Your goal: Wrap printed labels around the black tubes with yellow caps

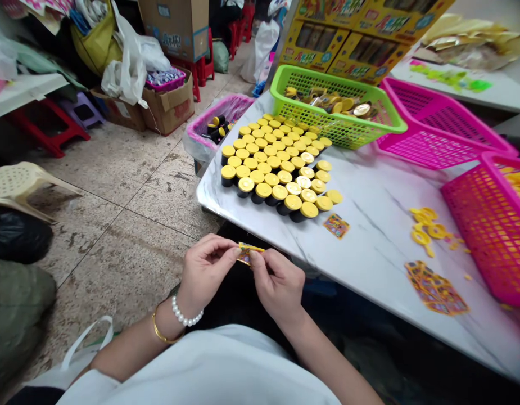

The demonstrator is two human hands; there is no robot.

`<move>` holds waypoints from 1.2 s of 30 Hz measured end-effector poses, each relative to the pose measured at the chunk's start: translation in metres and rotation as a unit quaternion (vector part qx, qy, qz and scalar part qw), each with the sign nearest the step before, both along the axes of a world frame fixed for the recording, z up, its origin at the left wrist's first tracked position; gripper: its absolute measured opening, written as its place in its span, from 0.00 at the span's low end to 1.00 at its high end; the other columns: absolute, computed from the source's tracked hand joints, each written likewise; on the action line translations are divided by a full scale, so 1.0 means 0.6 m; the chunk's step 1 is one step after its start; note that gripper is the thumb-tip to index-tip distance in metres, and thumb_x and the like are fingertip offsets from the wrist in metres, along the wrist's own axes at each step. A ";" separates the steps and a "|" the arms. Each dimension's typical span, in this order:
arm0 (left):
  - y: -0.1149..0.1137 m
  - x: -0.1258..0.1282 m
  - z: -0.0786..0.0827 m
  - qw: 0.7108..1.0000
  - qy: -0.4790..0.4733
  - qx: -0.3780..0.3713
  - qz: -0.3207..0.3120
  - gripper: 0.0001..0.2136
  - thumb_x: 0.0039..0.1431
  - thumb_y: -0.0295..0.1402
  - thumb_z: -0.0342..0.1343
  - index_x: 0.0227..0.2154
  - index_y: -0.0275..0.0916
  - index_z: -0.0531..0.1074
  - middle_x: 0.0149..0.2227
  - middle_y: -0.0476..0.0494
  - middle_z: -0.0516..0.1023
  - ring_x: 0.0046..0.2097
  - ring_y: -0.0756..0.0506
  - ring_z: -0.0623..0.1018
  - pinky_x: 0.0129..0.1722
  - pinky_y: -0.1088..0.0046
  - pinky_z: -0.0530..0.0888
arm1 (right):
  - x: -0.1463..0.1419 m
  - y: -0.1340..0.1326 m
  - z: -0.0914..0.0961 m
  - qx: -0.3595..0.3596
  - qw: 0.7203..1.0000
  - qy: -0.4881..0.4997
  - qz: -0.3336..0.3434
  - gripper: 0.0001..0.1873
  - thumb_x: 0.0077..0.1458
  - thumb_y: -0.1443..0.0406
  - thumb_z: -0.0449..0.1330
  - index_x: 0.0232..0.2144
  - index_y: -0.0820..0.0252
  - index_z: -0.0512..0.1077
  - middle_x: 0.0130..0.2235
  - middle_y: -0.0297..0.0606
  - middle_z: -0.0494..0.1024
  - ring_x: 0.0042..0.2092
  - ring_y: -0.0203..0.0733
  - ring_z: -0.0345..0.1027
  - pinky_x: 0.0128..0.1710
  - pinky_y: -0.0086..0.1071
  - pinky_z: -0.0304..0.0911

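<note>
Between thumbs and fingers, my left hand (pixel 208 270) and my right hand (pixel 280 284) pinch opposite ends of a small printed label (pixel 246 254), held over my lap just off the table edge. Many black containers with yellow lids (pixel 270 160) stand packed in rows on the table beyond my hands. A single printed label (pixel 336 225) lies on the tabletop beside them. Farther right is a loose pile of similar labels (pixel 437 288). Yellow plastic ring-shaped pieces (pixel 427 228) lie above that pile.
On the marble-patterned table (pixel 369 225) stand a green basket (pixel 327 121) of yellow-lidded pieces and pink baskets (pixel 437 129) at the right. Yellow display boxes (pixel 352 42) are stacked behind. A lined pink tub (pixel 200 126) sits off the table's left corner. A cream stool (pixel 19 180) stands left.
</note>
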State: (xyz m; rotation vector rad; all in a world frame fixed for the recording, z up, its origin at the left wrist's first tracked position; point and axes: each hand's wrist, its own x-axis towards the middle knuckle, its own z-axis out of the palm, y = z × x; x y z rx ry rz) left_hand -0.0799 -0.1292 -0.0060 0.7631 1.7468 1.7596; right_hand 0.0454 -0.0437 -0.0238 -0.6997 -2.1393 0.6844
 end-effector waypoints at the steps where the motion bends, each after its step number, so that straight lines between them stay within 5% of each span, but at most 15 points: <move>1: -0.001 -0.001 0.000 1.000 -0.001 -0.003 -0.003 0.03 0.54 0.31 0.65 0.28 0.38 0.82 0.30 0.44 0.79 0.31 0.50 0.77 0.30 0.77 0.74 | 0.000 0.000 0.000 0.002 1.000 0.001 0.005 0.19 0.65 0.67 0.58 0.20 0.58 0.64 0.21 0.29 0.66 0.21 0.29 0.56 0.22 0.28 0.51; 11: -0.008 -0.018 -0.016 0.998 -0.061 -0.016 0.002 0.06 0.48 0.34 0.70 0.24 0.38 0.82 0.29 0.46 0.77 0.27 0.53 0.72 0.23 0.79 0.68 | 0.002 0.025 0.014 0.032 0.993 -0.047 0.103 0.12 0.67 0.64 0.57 0.30 0.58 0.76 0.25 0.33 0.76 0.26 0.33 0.70 0.27 0.26 0.64; 14: -0.003 -0.015 -0.018 0.992 -0.118 -0.042 -0.001 0.09 0.47 0.37 0.70 0.25 0.36 0.80 0.29 0.46 0.79 0.20 0.56 0.67 0.17 0.80 0.63 | 0.018 0.049 0.034 0.116 0.993 -0.013 0.001 0.07 0.62 0.60 0.64 0.33 0.58 0.76 0.29 0.37 0.78 0.30 0.36 0.72 0.31 0.28 0.67; 18: 0.013 -0.009 -0.008 0.976 -0.207 -0.064 -0.026 0.15 0.46 0.41 0.70 0.23 0.36 0.72 0.15 0.55 0.69 0.14 0.57 0.62 0.13 0.83 0.54 | 0.030 0.108 0.045 0.252 0.943 -0.052 -0.211 0.10 0.58 0.59 0.67 0.33 0.58 0.73 0.38 0.44 0.79 0.40 0.45 0.73 0.38 0.35 0.68; 22: 0.035 -0.009 0.005 0.947 -0.308 -0.060 -0.068 0.19 0.44 0.44 0.71 0.26 0.38 0.69 0.12 0.57 0.66 0.11 0.57 0.60 0.12 0.84 0.49 | 0.023 0.148 0.033 0.257 0.929 -0.101 -0.246 0.10 0.57 0.61 0.64 0.30 0.56 0.68 0.31 0.38 0.76 0.35 0.44 0.71 0.34 0.35 0.65; 25: 0.047 -0.014 0.008 0.922 -0.369 -0.071 -0.093 0.19 0.40 0.40 0.73 0.29 0.36 0.72 0.17 0.53 0.73 0.12 0.58 0.62 0.12 0.85 0.48 | 0.022 0.136 0.035 0.186 0.956 -0.021 -0.227 0.09 0.54 0.64 0.65 0.31 0.56 0.67 0.32 0.36 0.74 0.34 0.41 0.70 0.34 0.34 0.67; 28: 0.054 -0.018 0.009 0.899 -0.417 -0.079 -0.104 0.18 0.39 0.34 0.74 0.33 0.33 0.75 0.24 0.49 0.78 0.14 0.60 0.62 0.12 0.86 0.50 | 0.037 0.102 0.047 -0.001 0.976 0.114 -0.186 0.17 0.52 0.63 0.68 0.44 0.57 0.71 0.40 0.38 0.76 0.36 0.40 0.72 0.36 0.34 0.72; 32: 0.063 -0.016 0.008 0.884 -0.445 -0.077 -0.118 0.16 0.41 0.33 0.74 0.29 0.33 0.74 0.23 0.51 0.75 0.15 0.60 0.63 0.11 0.87 0.51 | 0.062 0.073 0.060 -0.264 0.950 0.168 -0.003 0.16 0.56 0.59 0.66 0.47 0.56 0.75 0.40 0.39 0.78 0.38 0.43 0.76 0.36 0.37 0.76; 36: 0.071 -0.011 0.010 0.877 -0.456 -0.057 -0.139 0.17 0.42 0.35 0.74 0.29 0.33 0.73 0.24 0.51 0.75 0.14 0.61 0.62 0.11 0.87 0.52 | 0.065 0.068 0.068 -0.310 0.938 0.149 0.038 0.12 0.54 0.61 0.69 0.41 0.55 0.80 0.40 0.39 0.79 0.39 0.42 0.76 0.39 0.34 0.75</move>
